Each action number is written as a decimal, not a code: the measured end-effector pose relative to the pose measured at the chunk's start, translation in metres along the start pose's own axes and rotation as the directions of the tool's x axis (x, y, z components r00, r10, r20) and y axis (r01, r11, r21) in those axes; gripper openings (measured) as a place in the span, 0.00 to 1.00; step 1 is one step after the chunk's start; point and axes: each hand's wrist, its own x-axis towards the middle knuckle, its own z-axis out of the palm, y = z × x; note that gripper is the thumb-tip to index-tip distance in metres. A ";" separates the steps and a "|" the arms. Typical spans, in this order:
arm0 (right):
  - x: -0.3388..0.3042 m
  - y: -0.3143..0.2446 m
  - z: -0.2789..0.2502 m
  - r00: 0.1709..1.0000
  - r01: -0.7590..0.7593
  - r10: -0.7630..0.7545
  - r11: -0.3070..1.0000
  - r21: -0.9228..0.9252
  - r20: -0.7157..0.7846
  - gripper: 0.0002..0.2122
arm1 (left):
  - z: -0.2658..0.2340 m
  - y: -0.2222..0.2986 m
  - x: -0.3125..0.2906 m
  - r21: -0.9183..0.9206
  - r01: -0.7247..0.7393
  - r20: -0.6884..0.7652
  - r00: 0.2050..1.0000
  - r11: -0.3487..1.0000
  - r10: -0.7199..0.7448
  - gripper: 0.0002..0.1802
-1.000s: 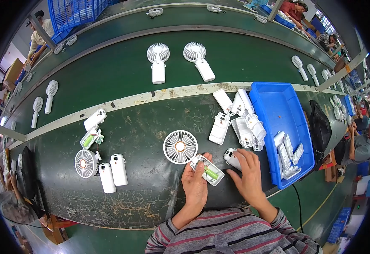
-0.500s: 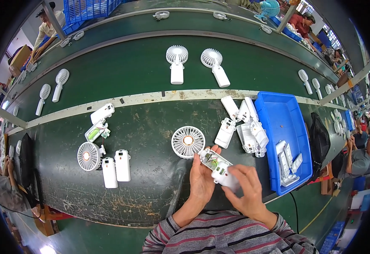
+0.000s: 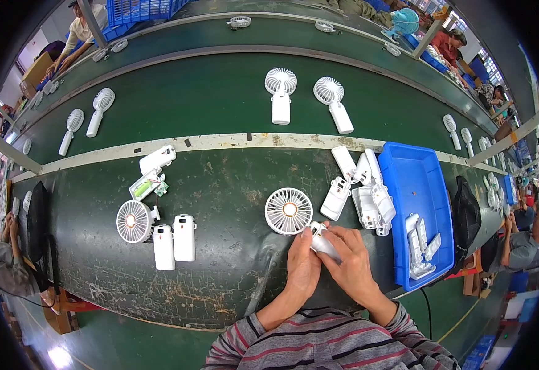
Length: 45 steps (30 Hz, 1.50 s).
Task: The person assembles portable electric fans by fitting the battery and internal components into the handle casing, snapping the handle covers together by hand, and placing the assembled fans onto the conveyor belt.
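Our left hand [image 3: 302, 266] and right hand [image 3: 351, 260] grip the white handle [image 3: 324, 243] between them, just beside the round fan head [image 3: 289, 211], where uneven finger pressure could make it slip.

Grey sleeves [image 3: 240, 338] with black and dark-red stripes cover the forearms, which slant inward from the near side to bare wrists [image 3: 275, 312]. The bare left hand [image 3: 303, 268] and bare right hand [image 3: 352, 262] meet close together, fingers bent in a grip.
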 end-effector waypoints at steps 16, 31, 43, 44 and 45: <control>-0.004 -0.002 0.003 0.999 0.002 -0.001 1.000 -0.028 0.046 0.24 | -0.009 -0.002 0.000 0.235 -0.038 -0.037 0.998 0.971 0.048 0.17; -0.011 0.025 -0.004 0.709 -0.666 0.410 0.655 0.357 0.574 0.22 | -0.006 0.002 -0.003 0.108 0.105 0.074 0.991 0.989 -0.113 0.20; -0.007 -0.006 -0.011 0.989 -0.095 0.107 0.988 -0.119 0.101 0.26 | -0.008 -0.005 0.001 0.241 -0.036 -0.084 0.995 0.970 0.058 0.13; -0.006 -0.008 -0.014 0.987 -0.088 0.104 0.988 -0.128 0.122 0.26 | -0.008 -0.005 0.001 0.239 -0.031 -0.078 0.996 0.971 0.050 0.14; -0.005 -0.009 -0.015 0.985 -0.081 0.101 0.987 -0.137 0.143 0.26 | -0.008 -0.004 0.000 0.237 -0.025 -0.071 0.997 0.971 0.043 0.14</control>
